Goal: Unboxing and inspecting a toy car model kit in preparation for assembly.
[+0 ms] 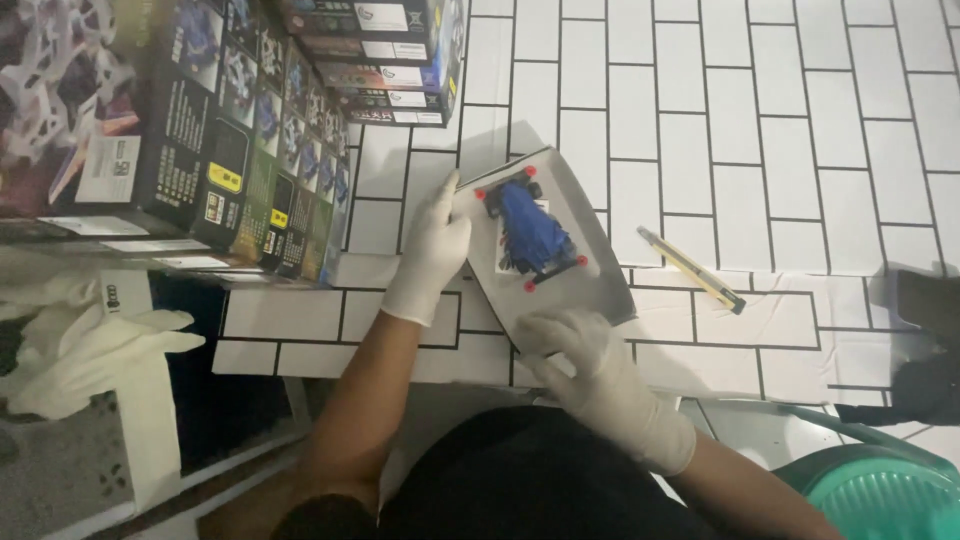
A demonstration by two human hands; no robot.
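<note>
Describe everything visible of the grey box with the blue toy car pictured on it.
The grey box is a flat rectangular carton, apparently cardboard, lying tilted on the white tiled tabletop. Its top face shows a blue toy car with red wheels. The gloved left hand rests against its left edge; the gloved right hand presses its near corner. A yellow utility knife lies apart, to its right.

Blue toy car point(532, 232), red wheels, grey card point(590, 290).

Tiled table point(760, 150): cutter point(692, 270), boxes point(200, 130).
</note>
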